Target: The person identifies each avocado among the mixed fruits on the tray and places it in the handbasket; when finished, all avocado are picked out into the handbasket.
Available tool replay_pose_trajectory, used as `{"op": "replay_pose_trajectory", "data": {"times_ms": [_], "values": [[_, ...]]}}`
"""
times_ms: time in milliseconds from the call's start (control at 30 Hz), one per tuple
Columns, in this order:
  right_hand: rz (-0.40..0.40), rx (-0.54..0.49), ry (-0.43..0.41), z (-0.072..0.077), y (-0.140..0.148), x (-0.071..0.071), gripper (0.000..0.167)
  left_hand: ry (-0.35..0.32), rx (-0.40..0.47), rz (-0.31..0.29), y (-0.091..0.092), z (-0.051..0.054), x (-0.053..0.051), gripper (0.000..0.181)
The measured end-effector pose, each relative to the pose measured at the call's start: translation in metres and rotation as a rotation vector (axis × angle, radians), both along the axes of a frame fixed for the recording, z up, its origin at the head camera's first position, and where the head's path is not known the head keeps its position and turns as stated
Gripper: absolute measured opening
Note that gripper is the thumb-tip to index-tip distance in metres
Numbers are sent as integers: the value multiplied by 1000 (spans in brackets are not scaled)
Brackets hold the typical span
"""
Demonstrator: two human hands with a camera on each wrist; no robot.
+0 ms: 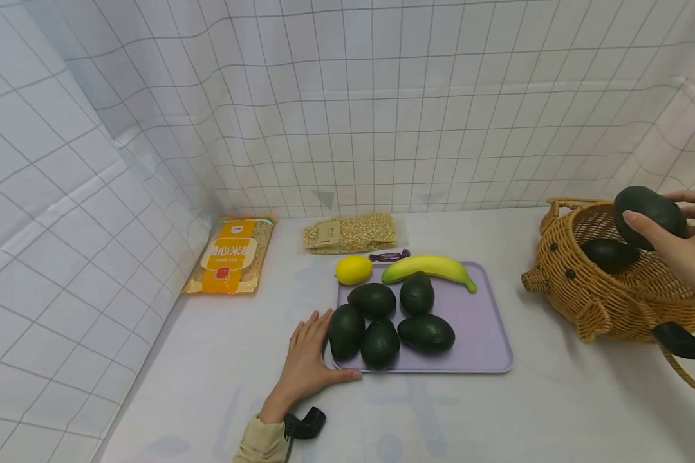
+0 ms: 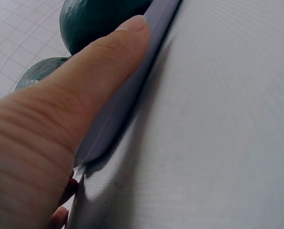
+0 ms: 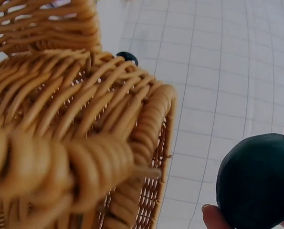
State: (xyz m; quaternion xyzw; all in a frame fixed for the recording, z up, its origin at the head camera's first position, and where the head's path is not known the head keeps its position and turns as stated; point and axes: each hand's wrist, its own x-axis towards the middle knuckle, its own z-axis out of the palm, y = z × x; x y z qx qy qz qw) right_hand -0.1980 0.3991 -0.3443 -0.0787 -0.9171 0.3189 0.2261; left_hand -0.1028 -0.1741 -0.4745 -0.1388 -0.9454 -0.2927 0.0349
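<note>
Bright, even head view; dimmer left wrist view, shadow along tray (image 2: 114, 117).

On the flat, orange-fronted plastic packet (image 1: 230, 256) I can read the large characters 心米粉, the one before them unclear; its smaller print escapes me.

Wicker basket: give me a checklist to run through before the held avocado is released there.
1. Right hand has a firm hold on the held avocado: ok as far as seen; thumb and fingers grip its sides.
2. Held avocado fully lined up over the opening of the wicker basket: cannot tell; the head view shows it overlapping the far rim.
3. Room inside: ok; beside the inner avocado, bare wicker shows.
4. Left hand free to steady the basket: not ok; it rests at the near left corner of the tray.
</note>
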Motion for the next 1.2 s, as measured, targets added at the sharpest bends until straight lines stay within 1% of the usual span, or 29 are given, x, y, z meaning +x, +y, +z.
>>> {"op": "replay_pose_trajectory", "data": {"times_ms": [133,167,233,267,333,367,400,467,500,533,567,600,633,733,767,800,867,967,1100,1200], "values": [[-20,21,-21,-8,12,-6,78,-1,0,3,0,1,0,120],[-17,18,-27,-8,12,-6,78,-1,1,3,0,1,0,120],[-4,1,-49,-1,5,-3,78,-1,2,3,1,1,0,120],[-8,10,-51,1,3,-2,74,-2,4,2,1,1,0,120],[7,-3,-68,12,-8,5,73,-3,3,1,0,2,0,120],[-4,-2,-75,17,-13,6,70,-3,2,1,0,2,0,119],[3,3,-81,22,-18,8,69,-3,2,1,0,2,0,119],[15,22,-79,25,-21,9,68,-3,1,1,0,1,0,119],[30,16,-90,27,-22,9,72,-2,-1,1,0,1,0,119],[36,25,-97,26,-20,7,71,-1,-1,1,0,1,0,119],[22,42,-96,23,-16,3,68,-1,-2,1,0,1,0,119],[49,45,-101,22,-13,1,70,0,0,1,0,1,0,119],[58,46,-107,19,-9,-2,71,-1,0,1,0,1,0,119],[18,107,-142,6,6,-15,70,-2,1,1,1,1,0,119],[28,115,-148,6,7,-15,71,-3,2,2,1,1,0,119],[58,112,-158,8,6,-14,75,-3,4,2,1,1,0,119],[71,125,-173,12,1,-12,73,-5,2,4,1,1,0,119],[142,114,-207,29,-15,1,75,-3,-2,5,1,0,0,120],[143,165,-295,39,-26,7,77,-1,-6,7,1,-1,0,120],[147,184,-350,41,-28,8,81,1,-5,8,1,-1,0,121]]}}
